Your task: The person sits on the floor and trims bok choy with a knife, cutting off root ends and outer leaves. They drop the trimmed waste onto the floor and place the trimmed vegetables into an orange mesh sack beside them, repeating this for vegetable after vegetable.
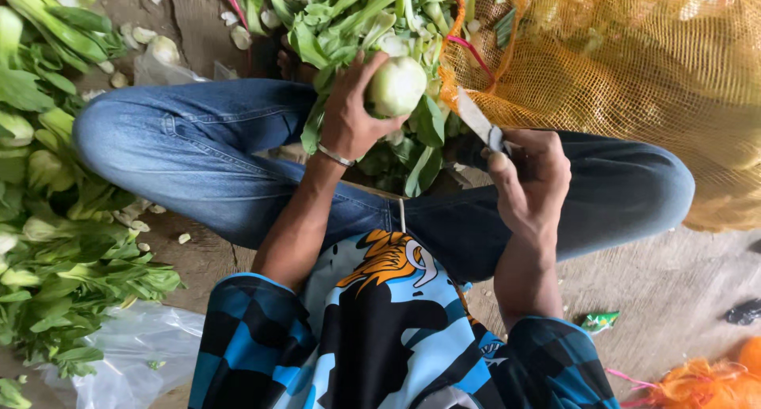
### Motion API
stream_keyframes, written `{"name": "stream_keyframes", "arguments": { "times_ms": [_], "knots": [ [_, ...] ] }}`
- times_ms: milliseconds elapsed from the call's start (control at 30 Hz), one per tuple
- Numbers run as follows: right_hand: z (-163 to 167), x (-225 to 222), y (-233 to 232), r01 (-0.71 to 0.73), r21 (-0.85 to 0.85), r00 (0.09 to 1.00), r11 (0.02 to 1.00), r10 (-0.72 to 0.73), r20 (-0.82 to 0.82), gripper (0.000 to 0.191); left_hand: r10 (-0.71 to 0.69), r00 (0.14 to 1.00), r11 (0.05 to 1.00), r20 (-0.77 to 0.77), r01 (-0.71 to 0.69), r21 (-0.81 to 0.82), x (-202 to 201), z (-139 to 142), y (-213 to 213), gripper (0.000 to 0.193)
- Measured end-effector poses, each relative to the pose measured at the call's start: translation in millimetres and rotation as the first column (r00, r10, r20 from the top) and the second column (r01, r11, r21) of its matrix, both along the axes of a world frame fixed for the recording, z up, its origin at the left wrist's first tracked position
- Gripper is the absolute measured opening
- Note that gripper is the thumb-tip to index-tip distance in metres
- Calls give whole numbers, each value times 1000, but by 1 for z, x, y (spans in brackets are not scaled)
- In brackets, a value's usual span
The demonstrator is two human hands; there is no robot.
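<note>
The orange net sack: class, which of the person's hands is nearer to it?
Right. The right hand, gripping a knife, sits just beside the sack's lower left edge. The left hand holds a pale green vegetable farther left, with the vegetable between it and the sack.

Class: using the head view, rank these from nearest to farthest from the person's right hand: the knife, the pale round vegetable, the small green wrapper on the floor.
1. Knife: held in the right hand.
2. Pale round vegetable: up-left, in the left hand.
3. Green wrapper: on the floor, lower right.
</note>
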State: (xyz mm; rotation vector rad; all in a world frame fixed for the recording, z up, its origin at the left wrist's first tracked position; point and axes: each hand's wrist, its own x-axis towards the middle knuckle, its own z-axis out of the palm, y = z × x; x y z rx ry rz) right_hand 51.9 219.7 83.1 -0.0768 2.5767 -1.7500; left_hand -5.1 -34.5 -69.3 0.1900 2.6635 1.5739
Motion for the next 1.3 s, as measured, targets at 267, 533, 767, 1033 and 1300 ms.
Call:
{"name": "stream_keyframes", "arguments": {
  "times_ms": [267, 533, 767, 1033, 1300],
  "knots": [
    [18, -21, -30, -308, 393, 920, 867, 376, -108, 28, 81, 949, 974, -305, -10, 226, 5, 27, -6, 97],
    [34, -28, -29, -362, 514, 875, 778, 473, -100, 32, 123, 945, 969, -302, -48, 242, 14, 50, -4, 92],
    [33, -30, -31, -328, 533, 877, 780, 461, -137, 32, 112, 927, 992, -358, -81, 102, 13, 62, -4, 96],
    [31, -30, -30, -314, 571, 871, 759, 470, -145, 29, 80, 919, 995, -386, -53, 81, 15, 64, -7, 92],
    [30, -30, -32, -293, 596, 866, 748, 472, -167, 33, 53, 898, 997, -437, -22, 76, 16, 63, -7, 90]
  ]
}}
